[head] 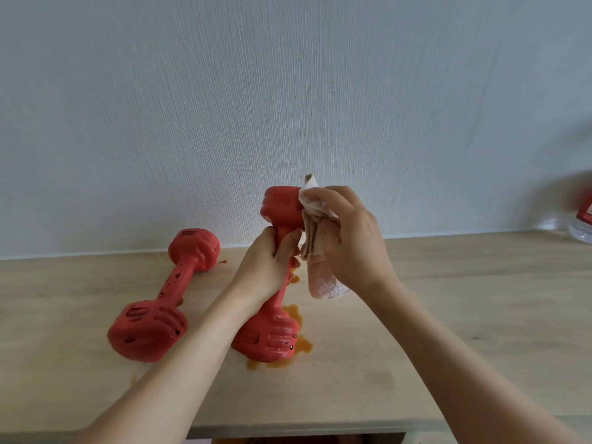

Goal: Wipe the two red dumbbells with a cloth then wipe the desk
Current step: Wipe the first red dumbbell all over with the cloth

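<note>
Two red dumbbells are on the light wooden desk [464,315]. One dumbbell [166,299] lies flat at the left. The other dumbbell [275,334] stands tilted near the middle, its lower head resting in an orange spill [293,315]. My left hand [266,267] grips its handle. My right hand [346,238] holds a crumpled white cloth [315,248] pressed against the raised upper head. The cloth is stained brown and hangs down below my fingers.
A textured pale wall stands right behind the desk. A clear plastic item with a red label [581,219] sits blurred at the far right edge. Small orange spots [222,261] mark the desk beside the lying dumbbell. The desk's front edge runs near the bottom of the view.
</note>
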A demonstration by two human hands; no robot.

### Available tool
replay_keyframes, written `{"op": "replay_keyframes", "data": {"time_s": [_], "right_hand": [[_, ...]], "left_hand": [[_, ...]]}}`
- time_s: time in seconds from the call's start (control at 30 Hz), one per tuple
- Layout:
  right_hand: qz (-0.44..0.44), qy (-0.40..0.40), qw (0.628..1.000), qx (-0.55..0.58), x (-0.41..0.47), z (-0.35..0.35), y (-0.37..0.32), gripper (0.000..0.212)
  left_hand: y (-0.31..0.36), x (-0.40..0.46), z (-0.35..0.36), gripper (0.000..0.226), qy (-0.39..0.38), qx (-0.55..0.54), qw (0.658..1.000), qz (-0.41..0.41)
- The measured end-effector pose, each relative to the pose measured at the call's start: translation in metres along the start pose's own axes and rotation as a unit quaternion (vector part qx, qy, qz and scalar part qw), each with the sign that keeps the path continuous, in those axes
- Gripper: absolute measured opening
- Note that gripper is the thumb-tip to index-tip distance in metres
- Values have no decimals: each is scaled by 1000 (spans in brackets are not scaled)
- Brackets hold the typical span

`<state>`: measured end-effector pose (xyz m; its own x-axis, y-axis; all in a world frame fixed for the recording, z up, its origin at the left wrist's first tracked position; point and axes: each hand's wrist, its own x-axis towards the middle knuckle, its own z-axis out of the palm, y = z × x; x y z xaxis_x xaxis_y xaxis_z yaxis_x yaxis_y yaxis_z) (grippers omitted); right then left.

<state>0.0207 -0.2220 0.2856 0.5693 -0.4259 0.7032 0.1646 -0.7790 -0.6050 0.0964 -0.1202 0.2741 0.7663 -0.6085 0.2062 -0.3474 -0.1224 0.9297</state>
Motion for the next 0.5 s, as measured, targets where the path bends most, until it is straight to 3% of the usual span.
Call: {"op": "replay_keyframes", "data": {"time_s": [0.2,0.33,0.5], "right_hand": [[34,-8,999,16,-1,-7,10,36],[-23,-46,998,-40,-2,-3,-4,40],[24,-25,996,82,-2,-4,11,34]], "left_hand": [[-5,3,-2,20,-7,1,1000,-9],[-2,2,-2,20,-7,21,1000,-6],[-4,1,-4,19,-20,-15,1000,5]]}}
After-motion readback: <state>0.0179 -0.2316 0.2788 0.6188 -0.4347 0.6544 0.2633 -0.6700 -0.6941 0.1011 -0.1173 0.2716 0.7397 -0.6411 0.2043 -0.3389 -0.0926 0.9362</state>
